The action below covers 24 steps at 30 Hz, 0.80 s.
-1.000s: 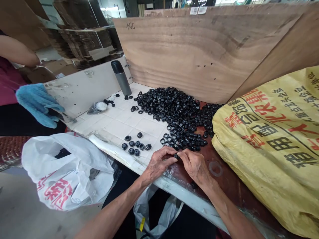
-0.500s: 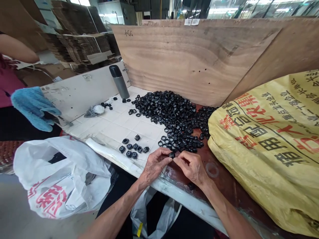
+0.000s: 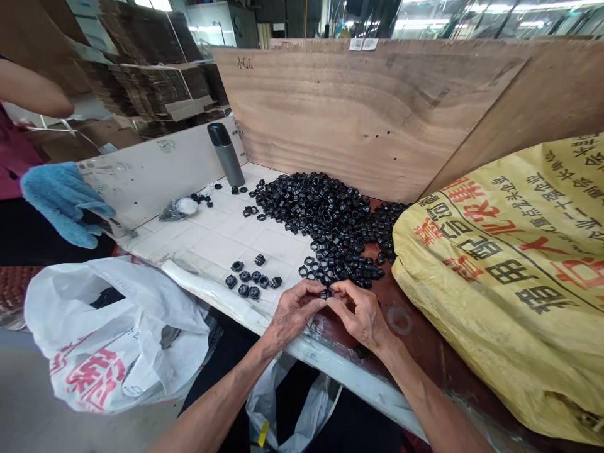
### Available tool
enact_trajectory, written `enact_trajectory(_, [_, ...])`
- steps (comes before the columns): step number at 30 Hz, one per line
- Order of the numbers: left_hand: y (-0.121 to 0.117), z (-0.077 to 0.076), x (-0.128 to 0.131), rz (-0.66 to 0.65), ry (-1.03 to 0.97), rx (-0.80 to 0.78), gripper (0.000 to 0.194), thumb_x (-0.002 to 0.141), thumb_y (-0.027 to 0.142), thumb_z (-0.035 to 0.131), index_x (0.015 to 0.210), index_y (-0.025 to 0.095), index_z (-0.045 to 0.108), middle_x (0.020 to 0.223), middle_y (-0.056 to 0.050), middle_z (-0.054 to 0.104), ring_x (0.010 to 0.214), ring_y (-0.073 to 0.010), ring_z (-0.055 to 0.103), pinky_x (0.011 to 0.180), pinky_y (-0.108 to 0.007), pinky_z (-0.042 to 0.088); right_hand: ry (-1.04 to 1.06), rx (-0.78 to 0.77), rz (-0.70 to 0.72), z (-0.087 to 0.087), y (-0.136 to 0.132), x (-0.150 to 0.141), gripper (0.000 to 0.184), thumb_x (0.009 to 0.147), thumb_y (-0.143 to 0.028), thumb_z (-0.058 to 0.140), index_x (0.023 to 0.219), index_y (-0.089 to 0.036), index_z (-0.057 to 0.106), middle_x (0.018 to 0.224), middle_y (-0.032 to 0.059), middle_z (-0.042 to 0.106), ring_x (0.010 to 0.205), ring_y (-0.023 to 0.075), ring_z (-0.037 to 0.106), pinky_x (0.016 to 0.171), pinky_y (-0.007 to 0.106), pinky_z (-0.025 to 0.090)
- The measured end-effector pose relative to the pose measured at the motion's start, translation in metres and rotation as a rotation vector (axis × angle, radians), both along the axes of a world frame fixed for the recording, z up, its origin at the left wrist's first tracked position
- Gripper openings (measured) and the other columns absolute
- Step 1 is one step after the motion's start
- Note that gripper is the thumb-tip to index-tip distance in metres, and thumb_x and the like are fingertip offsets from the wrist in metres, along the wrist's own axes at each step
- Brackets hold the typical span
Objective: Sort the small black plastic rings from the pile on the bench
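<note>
From here I see both hands meeting low over the table's (image 3: 212, 242) near edge, with one small black part (image 3: 325, 294) between them. The left hand (image 3: 291, 313) pinches it between thumb and forefinger; the right hand (image 3: 362, 316) has thumb and forefinger closed on its other side, the remaining fingers curled in.

Judging by how things lie, little is dealt with and much is left. Nine black pieces (image 3: 245, 276) sit in a loose cluster to the left, apart from the big heap (image 3: 314, 201), which spreads back towards the wooden board (image 3: 353, 107). A few open rings (image 3: 302, 271) lie at the heap's near side, just beyond the fingers. Whether the nine are finished, I can't tell.

On the right, the yellow sack (image 3: 491, 302) bulges over the table and crowds the heap, leaving the right arm less room. The left side is freer: a flask (image 3: 226, 157) stands at the back, and a small clear bag (image 3: 178, 209) lies near it, beside some scattered black bits. A blue cloth (image 3: 63, 201) hangs over the side panel, above a white bag (image 3: 117, 333). Another person's arm (image 3: 35, 88) shows beyond.
</note>
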<state>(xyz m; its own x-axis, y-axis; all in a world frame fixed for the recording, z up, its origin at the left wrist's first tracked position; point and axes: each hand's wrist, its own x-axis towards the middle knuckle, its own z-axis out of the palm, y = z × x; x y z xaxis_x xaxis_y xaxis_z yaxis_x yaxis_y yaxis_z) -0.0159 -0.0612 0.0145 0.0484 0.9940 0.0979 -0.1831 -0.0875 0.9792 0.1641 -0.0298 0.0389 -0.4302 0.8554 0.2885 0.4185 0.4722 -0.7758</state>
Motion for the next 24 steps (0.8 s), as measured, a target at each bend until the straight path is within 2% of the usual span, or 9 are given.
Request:
enact_trajectory(2, [0.000, 0.001, 0.001, -0.006, -0.024, -0.010, 0.021, 0.083, 0.031, 0.074, 0.098, 0.018, 0.069, 0.106, -0.006, 0.065, 0.097, -0.0197, 0.064, 0.089, -0.032, 0.051, 0.019, -0.006, 0.016, 0.000, -0.001, 0.000, 0.011, 0.092, -0.031, 0.060, 0.096, -0.021, 0.064, 0.081, 0.0018, 0.065, 0.072, 0.0162, 0.061, 0.068, 0.026, 0.047])
enact_trajectory(6, [-0.001, 0.001, 0.002, -0.007, -0.045, -0.004, 0.019, 0.081, 0.029, 0.076, 0.095, 0.018, 0.069, 0.104, -0.005, 0.065, 0.097, -0.0185, 0.063, 0.089, -0.031, 0.051, 0.007, -0.095, -0.023, 0.001, -0.001, -0.001, 0.015, 0.093, -0.034, 0.058, 0.087, -0.021, 0.062, 0.066, -0.0012, 0.061, 0.058, 0.0145, 0.056, 0.058, 0.025, 0.045])
enact_trajectory(9, [-0.001, -0.002, 0.001, -0.013, -0.045, 0.004, 0.018, 0.082, 0.028, 0.074, 0.096, 0.018, 0.068, 0.104, -0.005, 0.065, 0.096, -0.0185, 0.064, 0.089, -0.032, 0.053, 0.030, -0.060, 0.001, 0.002, -0.002, -0.001, 0.012, 0.092, -0.031, 0.059, 0.095, -0.021, 0.063, 0.079, 0.0018, 0.066, 0.069, 0.0164, 0.061, 0.066, 0.026, 0.048])
enact_trajectory(11, [0.000, -0.005, 0.000, 0.004, 0.023, 0.046, 0.017, 0.084, 0.028, 0.072, 0.098, 0.018, 0.067, 0.105, -0.006, 0.066, 0.097, -0.0194, 0.065, 0.088, -0.033, 0.053, 0.025, -0.053, -0.012, 0.003, -0.003, -0.002, 0.011, 0.092, -0.029, 0.058, 0.094, -0.020, 0.064, 0.080, 0.0025, 0.066, 0.071, 0.0169, 0.062, 0.067, 0.026, 0.047])
enact_trajectory(13, [0.000, -0.008, 0.000, 0.048, 0.164, 0.145, 0.016, 0.087, 0.027, 0.069, 0.100, 0.019, 0.067, 0.107, -0.007, 0.066, 0.100, -0.0203, 0.065, 0.091, -0.035, 0.054, 0.027, -0.107, -0.050, 0.003, -0.004, -0.005, 0.011, 0.092, -0.030, 0.058, 0.090, -0.020, 0.063, 0.073, 0.0011, 0.065, 0.064, 0.0159, 0.061, 0.062, 0.026, 0.046])
enact_trajectory(16, [-0.004, -0.008, -0.001, 0.102, 0.414, 0.355, 0.017, 0.090, 0.021, 0.064, 0.107, 0.020, 0.064, 0.111, -0.008, 0.067, 0.106, -0.0203, 0.064, 0.094, -0.037, 0.053, 0.064, -0.276, -0.059, 0.004, -0.005, -0.009, 0.013, 0.091, -0.033, 0.058, 0.088, -0.020, 0.062, 0.064, -0.0021, 0.063, 0.056, 0.0140, 0.059, 0.058, 0.024, 0.044])
enact_trajectory(18, [-0.011, -0.003, -0.005, 0.087, 0.545, 0.445, 0.020, 0.091, 0.017, 0.060, 0.111, 0.021, 0.061, 0.112, -0.008, 0.066, 0.106, -0.0197, 0.064, 0.092, -0.036, 0.054, 0.041, -0.371, -0.041, 0.008, -0.004, -0.007, 0.023, 0.094, -0.036, 0.053, 0.078, -0.020, 0.060, 0.057, -0.0035, 0.058, 0.052, 0.0128, 0.055, 0.056, 0.024, 0.042])
enact_trajectory(21, [-0.024, 0.006, -0.017, 0.068, 0.760, 0.423, 0.022, 0.089, 0.014, 0.057, 0.110, 0.021, 0.058, 0.106, -0.007, 0.064, 0.094, -0.0183, 0.064, 0.084, -0.033, 0.055, -0.121, -0.327, -0.011, 0.018, 0.002, 0.012, 0.035, 0.093, -0.039, 0.053, 0.064, -0.020, 0.055, 0.057, -0.0029, 0.056, 0.054, 0.0120, 0.052, 0.056, 0.023, 0.037])
enact_trajectory(24, [-0.033, 0.007, -0.032, 0.252, 1.056, 0.391, 0.017, 0.086, 0.012, 0.056, 0.101, 0.019, 0.060, 0.099, -0.007, 0.063, 0.089, -0.0218, 0.060, 0.083, -0.038, 0.053, -0.351, -0.345, 0.107, 0.031, 0.005, 0.040, 0.021, 0.075, -0.034, 0.074, 0.071, -0.020, 0.058, 0.062, -0.0048, 0.059, 0.057, 0.0117, 0.051, 0.053, 0.023, 0.032])
